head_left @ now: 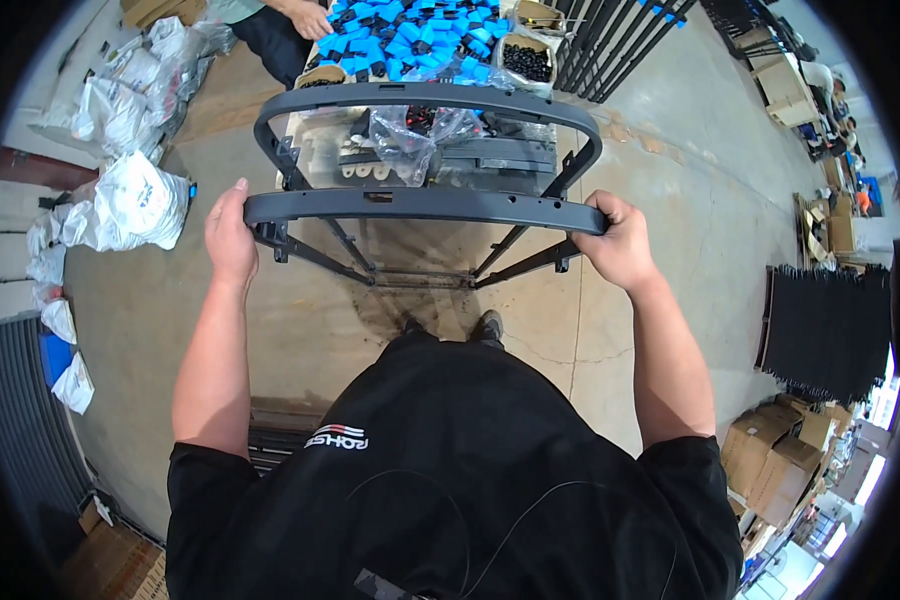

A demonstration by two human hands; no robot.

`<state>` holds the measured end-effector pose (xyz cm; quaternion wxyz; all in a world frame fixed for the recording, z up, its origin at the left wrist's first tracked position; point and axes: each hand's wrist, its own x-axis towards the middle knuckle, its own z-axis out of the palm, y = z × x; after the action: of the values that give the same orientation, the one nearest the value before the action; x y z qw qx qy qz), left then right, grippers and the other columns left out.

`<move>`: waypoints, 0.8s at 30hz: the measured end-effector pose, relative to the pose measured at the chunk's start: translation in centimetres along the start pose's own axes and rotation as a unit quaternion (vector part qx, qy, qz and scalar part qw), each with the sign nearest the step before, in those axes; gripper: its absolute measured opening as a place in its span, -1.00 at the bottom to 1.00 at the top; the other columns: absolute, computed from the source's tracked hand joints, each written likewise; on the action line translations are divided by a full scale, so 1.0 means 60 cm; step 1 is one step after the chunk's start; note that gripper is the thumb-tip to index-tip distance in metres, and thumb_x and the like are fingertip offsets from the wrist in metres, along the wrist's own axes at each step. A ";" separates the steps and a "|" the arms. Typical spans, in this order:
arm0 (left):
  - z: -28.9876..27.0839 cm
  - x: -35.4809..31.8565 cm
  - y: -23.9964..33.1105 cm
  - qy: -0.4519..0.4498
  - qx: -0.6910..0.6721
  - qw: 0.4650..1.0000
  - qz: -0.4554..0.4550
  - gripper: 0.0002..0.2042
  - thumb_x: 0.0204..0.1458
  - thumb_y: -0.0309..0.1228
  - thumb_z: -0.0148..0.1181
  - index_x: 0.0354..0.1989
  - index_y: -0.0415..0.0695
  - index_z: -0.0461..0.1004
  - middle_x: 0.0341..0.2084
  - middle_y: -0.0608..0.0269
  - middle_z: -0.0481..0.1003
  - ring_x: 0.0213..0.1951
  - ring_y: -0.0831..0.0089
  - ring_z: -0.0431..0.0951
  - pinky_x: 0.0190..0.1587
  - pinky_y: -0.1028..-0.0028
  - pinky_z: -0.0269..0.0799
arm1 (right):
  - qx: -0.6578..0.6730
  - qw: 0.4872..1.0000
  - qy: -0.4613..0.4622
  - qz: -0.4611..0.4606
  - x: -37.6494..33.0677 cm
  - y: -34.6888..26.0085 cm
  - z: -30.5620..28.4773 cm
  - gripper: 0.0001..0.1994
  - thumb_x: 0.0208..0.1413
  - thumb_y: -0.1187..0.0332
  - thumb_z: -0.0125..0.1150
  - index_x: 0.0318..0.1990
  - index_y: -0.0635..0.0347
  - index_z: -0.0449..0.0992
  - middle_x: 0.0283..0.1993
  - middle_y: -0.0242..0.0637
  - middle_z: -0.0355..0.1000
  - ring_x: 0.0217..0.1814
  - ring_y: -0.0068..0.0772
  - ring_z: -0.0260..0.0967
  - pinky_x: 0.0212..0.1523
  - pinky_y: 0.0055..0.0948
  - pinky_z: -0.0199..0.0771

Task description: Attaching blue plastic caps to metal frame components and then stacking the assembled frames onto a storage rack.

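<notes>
Both hands grip the near bar of a dark grey metal chair frame [425, 205], left hand [230, 235] closed at nine o'clock, right hand [618, 240] closed at three, before a bench [320, 165] at twelve carrying blue plastic parts [400, 35].

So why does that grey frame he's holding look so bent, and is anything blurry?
Head view: the fisheye lens bows the grey frame and rounds the picture's dark rim; the left hand and right hand look sharp; daylight glares at the lower right edge.
</notes>
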<state>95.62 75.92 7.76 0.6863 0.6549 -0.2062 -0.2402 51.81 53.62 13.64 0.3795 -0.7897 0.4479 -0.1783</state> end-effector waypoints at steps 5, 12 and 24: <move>0.010 0.011 -0.004 -0.005 -0.012 1.000 0.015 -0.74 0.22 -0.24 0.18 -0.45 -0.13 0.50 -0.56 0.46 0.35 -0.48 0.65 0.28 -0.39 0.55 0.15 | -0.021 1.000 -0.008 -0.020 0.009 0.003 -0.007 -0.87 -0.09 0.49 0.34 -0.45 0.24 0.47 -0.54 -0.37 0.41 -0.47 -0.58 0.33 -0.40 -0.45 0.41; 0.055 0.016 0.009 -0.015 0.000 1.000 -0.005 -0.75 0.22 -0.25 0.18 -0.45 -0.13 0.52 -0.55 0.45 0.40 -0.49 0.65 0.30 -0.41 0.55 0.16 | -0.010 1.000 -0.004 0.011 0.027 0.015 -0.030 -0.88 -0.10 0.49 0.35 -0.44 0.24 0.48 -0.52 -0.39 0.43 -0.45 -0.59 0.33 -0.39 -0.46 0.42; 0.101 0.039 -0.007 -0.010 -0.009 1.000 0.026 -0.74 0.22 -0.24 0.18 -0.39 -0.19 0.57 -0.55 0.45 0.43 -0.49 0.66 0.32 -0.42 0.58 0.19 | -0.048 0.998 -0.030 0.035 0.069 -0.016 -0.079 -0.73 -0.11 0.44 0.38 -0.20 0.25 0.56 -0.33 -0.23 0.53 -0.27 -0.39 0.49 -0.18 -0.36 0.51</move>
<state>93.87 69.66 7.58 0.6959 0.6410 -0.2275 -0.2304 51.66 48.34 17.20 0.3607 -0.7956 0.4717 -0.1198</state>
